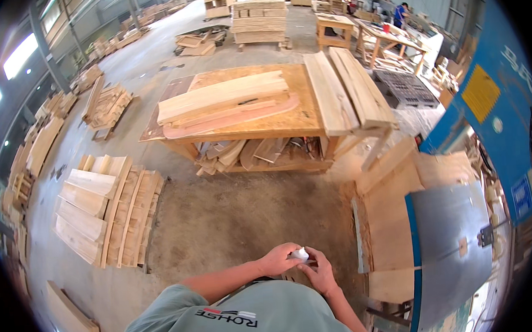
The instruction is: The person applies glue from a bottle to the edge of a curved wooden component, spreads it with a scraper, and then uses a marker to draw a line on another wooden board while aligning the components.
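Close in front of my waist, my left hand (277, 260) and my right hand (321, 274) come together around a small white thing (301, 254). It looks soft or crumpled, like a bit of tissue or a small wrapper, but its kind is too small to make out. The fingers of both hands are closed on it, the left from one side and the right from the other. Beyond them stands a wooden workbench (311, 117), well out of reach of the hands. On its top lie a wide pale board (223, 96), a reddish curved-edge board (233, 121) and a dark pen-like thing (247, 101).
Two long thick planks (329, 93) lie at the bench's right end. To my right is a blue machine (485, 106) with a grey metal table (453, 234). Stacked boards (108, 204) sit on the floor at left. Farther off are a black pallet (405, 88) and people (400, 14).
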`<state>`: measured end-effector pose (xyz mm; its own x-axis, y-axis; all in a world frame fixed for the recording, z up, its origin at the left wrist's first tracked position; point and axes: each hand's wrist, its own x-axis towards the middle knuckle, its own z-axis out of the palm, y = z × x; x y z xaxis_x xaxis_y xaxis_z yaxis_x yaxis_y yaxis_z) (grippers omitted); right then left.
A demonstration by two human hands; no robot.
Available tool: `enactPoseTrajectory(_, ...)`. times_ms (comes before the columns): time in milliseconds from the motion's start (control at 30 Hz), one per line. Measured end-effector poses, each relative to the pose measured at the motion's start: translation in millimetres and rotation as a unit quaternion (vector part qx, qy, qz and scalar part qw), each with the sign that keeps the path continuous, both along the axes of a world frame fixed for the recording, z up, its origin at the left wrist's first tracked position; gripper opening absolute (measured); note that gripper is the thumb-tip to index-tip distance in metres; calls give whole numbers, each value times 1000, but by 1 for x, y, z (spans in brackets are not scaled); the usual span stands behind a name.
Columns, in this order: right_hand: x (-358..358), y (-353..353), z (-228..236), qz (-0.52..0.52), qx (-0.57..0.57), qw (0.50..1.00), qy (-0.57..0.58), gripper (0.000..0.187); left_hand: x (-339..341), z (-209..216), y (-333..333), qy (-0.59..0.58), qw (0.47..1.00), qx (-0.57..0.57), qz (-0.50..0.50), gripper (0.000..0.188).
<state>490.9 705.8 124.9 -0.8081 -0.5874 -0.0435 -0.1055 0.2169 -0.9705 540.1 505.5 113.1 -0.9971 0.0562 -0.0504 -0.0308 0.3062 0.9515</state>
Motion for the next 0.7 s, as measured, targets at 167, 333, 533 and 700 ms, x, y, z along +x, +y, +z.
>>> enactPoseTrajectory(167, -60, -126, 4, 149, -13, 987, -62, 36, -7, 17, -101, -56, 981, 124, 140, 25)
enactPoseTrajectory(333, -106, -242, -7, 241, 24, 970, -28, 26, -20, 8, -182, -88, 956, 99, 260, 22)
enactPoseTrajectory(533, -178, -400, -37, 321, 27, 947, -9, 25, -66, -5, -315, -79, 930, 130, 334, 29)
enactPoseTrajectory(700, -247, -522, -26, 392, 6, 919, -30, 24, -104, 7, -414, -39, 881, 271, 385, 37)
